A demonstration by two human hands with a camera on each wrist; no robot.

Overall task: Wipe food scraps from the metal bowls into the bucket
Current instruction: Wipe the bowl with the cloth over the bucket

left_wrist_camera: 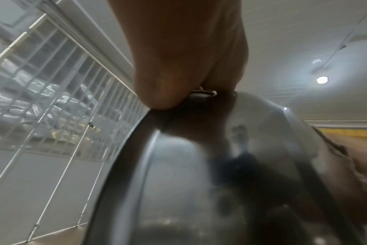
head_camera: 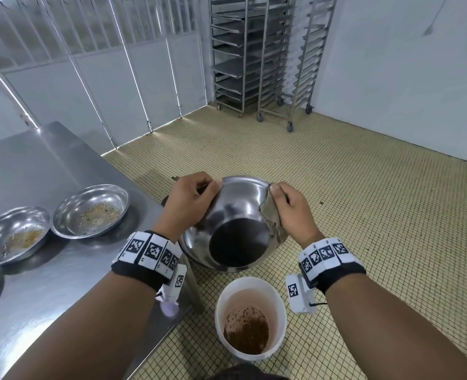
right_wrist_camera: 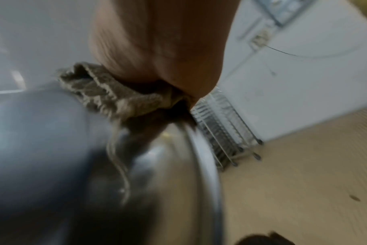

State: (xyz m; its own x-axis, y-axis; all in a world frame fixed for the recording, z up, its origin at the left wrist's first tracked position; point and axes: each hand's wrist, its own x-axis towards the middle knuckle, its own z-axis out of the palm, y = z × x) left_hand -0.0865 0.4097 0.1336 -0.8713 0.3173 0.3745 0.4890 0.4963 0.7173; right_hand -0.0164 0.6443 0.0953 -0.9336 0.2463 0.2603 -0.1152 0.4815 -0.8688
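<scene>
a large round shiny metal bowl (head_camera: 233, 215) is held up in the air between both hands, tipped so that its outside and flat dark base face the person. it hangs just above and slightly beyond a white plastic bucket (head_camera: 277, 322) that stands on the yellow tiled floor (head_camera: 363, 215) with brown scraps and murky liquid in its bottom.

the left hand (head_camera: 189, 201) grips the bowl's left rim, fingers curled over the edge and thumb against the outside wall. the right hand (head_camera: 295, 209) grips the right rim the same way, fingers closed and pinching a crumpled grey-brown cloth (head_camera: 274, 223) against the metal; the cloth drapes down the bowl's outer side, and the right wrist view shows a loose thread trailing from it.

to the left, on a stainless steel table (head_camera: 35, 297), 2 smaller shallow metal bowls (head_camera: 89, 212) sit side by side, rims almost touching, each holding brownish crumbs and residue. 2 wheeled metal tray racks (head_camera: 265, 58) stand by the far wall, well apart from the person.
</scene>
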